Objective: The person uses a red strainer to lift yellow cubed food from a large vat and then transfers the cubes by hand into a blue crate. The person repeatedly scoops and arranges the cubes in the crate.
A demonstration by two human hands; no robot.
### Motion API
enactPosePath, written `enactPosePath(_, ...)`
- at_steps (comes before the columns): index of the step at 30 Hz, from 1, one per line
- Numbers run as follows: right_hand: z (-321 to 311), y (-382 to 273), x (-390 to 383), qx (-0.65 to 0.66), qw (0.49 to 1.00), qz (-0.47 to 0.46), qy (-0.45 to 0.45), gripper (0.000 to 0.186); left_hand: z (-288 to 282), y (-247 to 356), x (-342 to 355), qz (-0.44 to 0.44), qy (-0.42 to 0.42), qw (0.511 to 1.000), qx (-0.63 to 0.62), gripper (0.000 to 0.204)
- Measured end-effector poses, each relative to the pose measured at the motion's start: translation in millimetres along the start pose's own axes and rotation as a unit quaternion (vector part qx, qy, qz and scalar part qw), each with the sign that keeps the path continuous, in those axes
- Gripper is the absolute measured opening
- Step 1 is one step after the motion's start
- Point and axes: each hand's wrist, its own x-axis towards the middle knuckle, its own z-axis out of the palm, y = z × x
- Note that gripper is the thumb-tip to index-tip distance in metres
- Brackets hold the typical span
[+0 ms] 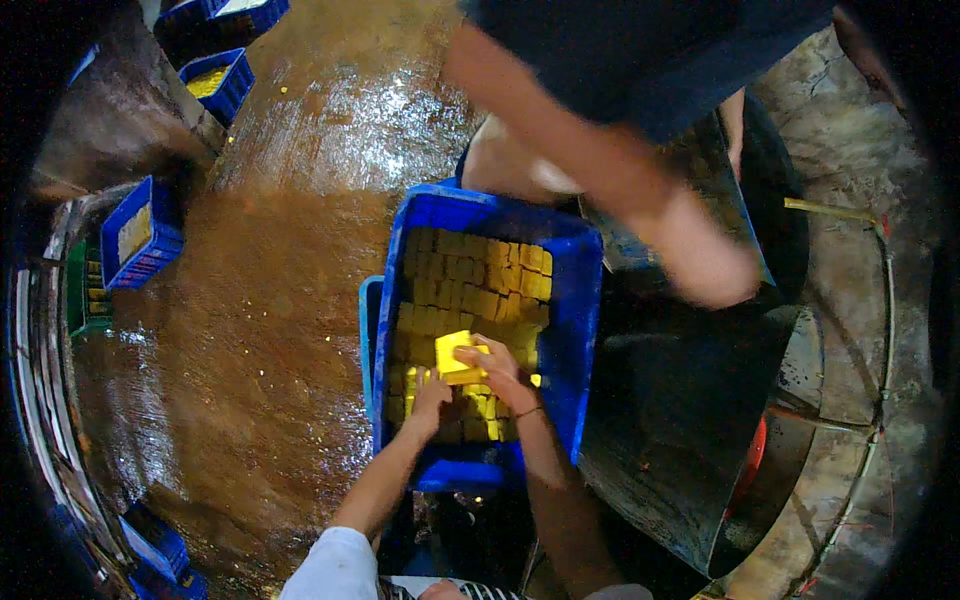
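Observation:
My right hand [502,368] grips a smooth yellow block [453,353], its fingers over the top and right side. The block is held above rows of similar yellow blocks [465,285] packed in a deep blue plastic crate [570,330]. Next to the held block's lower left, my left hand [430,398] has its fingers stretched forward and slightly apart. Whether those fingertips touch the block, I cannot tell. Brighter yellow blocks [492,428] show beneath my hands, partly covered by my wrists.
Across the crate, another person in dark clothing [640,60] leans in, a blurred bare limb [640,190] reaching rightward. Large dark metal vessels [680,420] stand close on the right. Wet brown floor [250,350] lies left, with smaller blue crates [140,245] along its edge.

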Motion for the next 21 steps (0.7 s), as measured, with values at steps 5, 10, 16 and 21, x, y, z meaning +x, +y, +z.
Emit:
enactPosePath(5, 67, 0, 13, -0.291, 0.942, -0.071, 0.154, 0.069, -36, 13, -17, -0.021, -0.303, 0.952, -0.023, 0.050)
enactPosePath(10, 39, 46, 19, -0.235, 0.935, -0.144, 0.225, 0.057, -55, 13, -43, -0.098, 0.197, 0.973, -0.064, 0.071)
enactPosePath(16, 13, 52, -16, 0.008, 0.988, -0.123, 0.092, 0.047, -7, -34, -20, -0.062, 0.176, 0.954, -0.234, 0.077)
enactPosePath(21, -13, 58, -177, -0.033, 0.959, -0.231, 0.161, 0.048, -13, 32, -54, 0.077, 0.233, 0.954, -0.175, 0.060)
